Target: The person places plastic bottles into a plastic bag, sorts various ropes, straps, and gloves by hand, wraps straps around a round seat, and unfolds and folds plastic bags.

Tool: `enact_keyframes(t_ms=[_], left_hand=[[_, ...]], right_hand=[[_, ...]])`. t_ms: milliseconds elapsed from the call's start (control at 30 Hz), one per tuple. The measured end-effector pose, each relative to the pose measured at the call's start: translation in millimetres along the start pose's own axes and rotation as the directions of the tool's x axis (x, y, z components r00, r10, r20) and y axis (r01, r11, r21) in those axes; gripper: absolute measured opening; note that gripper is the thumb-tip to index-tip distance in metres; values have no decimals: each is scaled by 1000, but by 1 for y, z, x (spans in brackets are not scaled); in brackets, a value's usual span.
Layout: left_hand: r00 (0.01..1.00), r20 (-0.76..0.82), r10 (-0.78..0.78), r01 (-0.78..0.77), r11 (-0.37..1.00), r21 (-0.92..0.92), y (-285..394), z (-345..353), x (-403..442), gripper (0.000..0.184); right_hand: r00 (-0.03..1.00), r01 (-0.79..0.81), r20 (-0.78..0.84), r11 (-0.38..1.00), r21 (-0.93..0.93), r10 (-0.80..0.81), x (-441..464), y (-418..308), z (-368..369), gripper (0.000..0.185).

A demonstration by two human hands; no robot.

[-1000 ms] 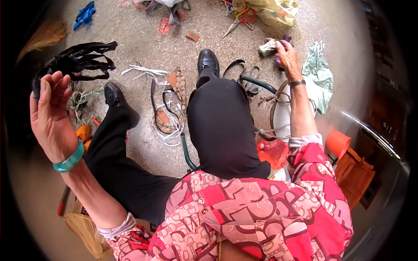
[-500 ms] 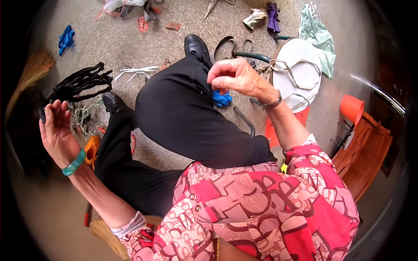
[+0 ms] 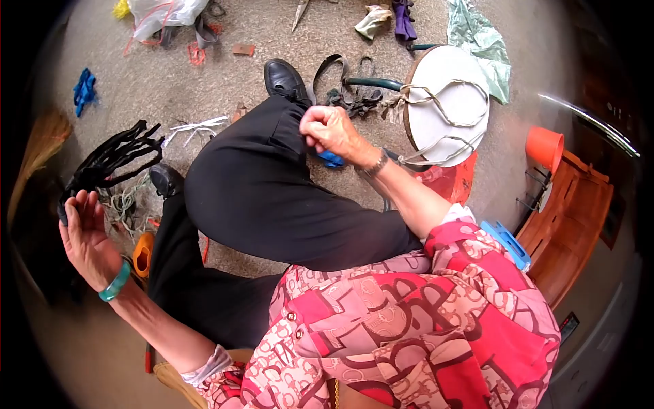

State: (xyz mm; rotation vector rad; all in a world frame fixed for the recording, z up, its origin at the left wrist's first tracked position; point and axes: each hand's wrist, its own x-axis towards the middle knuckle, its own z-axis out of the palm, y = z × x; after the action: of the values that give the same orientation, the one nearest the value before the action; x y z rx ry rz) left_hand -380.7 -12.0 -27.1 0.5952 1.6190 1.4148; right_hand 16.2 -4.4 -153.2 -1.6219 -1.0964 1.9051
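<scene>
My left hand [image 3: 90, 242], with a green bangle on the wrist, is raised at the left with its palm partly showing. Its fingers curl upward at the gathered end of a bundle of black strips [image 3: 112, 158], which appears caught at the thumb and fingertips. The strips fan out to the upper right. My right hand [image 3: 334, 129], wearing a watch, is closed in a pinch above my bent knee; anything inside is hidden or too thin to make out. A blue item [image 3: 332, 159] shows just under it.
A round white-topped stool [image 3: 449, 102] with cord across it stands at the right, beside a pale green sheet [image 3: 480, 48]. Further right are an orange-red bucket [image 3: 545, 148] and a wooden chair [image 3: 575, 225]. Blue cloth [image 3: 84, 92], white strips [image 3: 194, 128] and tangled string [image 3: 126, 204] lie leftward.
The view has shifted, so the floor items sit lower and further left. My right hand is lower and more tightly closed. My left hand keeps much the same pose by the black strips.
</scene>
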Motion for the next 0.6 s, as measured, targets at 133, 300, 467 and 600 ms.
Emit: enact_keyframes(t_ms=[133, 300, 467, 600], left_hand=[[1000, -8, -13, 13, 1000, 27, 4, 4, -4, 21], [1000, 1, -31, 31, 997, 71, 9, 6, -5, 22], [999, 12, -47, 46, 995, 92, 15, 8, -11, 23], [998, 18, -58, 56, 992, 117, 14, 15, -12, 23]], right_hand=[[977, -172, -191, 881, -441, 95, 26, 127, -49, 25], [894, -374, -442, 666, -646, 73, 33, 158, -86, 57], [802, -490, -590, 660, -569, 87, 42, 160, -96, 65], [827, -520, -539, 583, -624, 160, 59, 168, -94, 71]])
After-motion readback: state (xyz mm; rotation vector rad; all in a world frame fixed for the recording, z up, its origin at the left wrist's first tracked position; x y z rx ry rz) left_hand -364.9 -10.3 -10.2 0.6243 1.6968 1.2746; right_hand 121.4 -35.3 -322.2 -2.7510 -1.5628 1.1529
